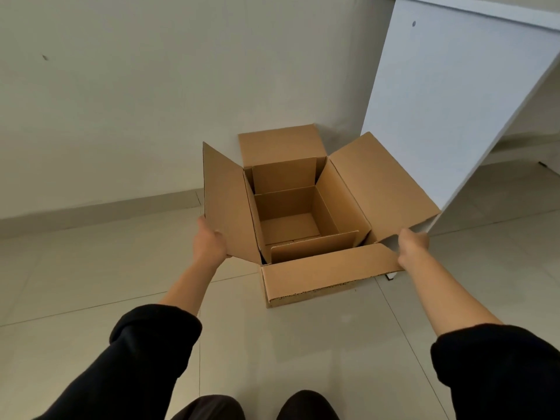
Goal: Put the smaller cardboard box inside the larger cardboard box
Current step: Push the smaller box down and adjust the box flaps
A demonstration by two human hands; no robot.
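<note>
The left hand (209, 242) curls round the near edge of the larger cardboard box's (348, 204) left flap, so its fingertips are hidden behind the cardboard. The right hand (412, 247) likewise hides its fingertips at the right flap's near corner. The smaller cardboard box (291, 225) shows only its inside; its outer walls are concealed. The white panel (448, 95) is cut off at the top and right edges.

- Black long sleeves (145, 353) on both arms, pushed up and bunched below the elbows.
- Forearms and hands bare: left hand (209, 242), right hand (412, 247).
- No rings, watch or gloves visible.
- Dark trouser knees (212, 407) at the bottom edge.
</note>
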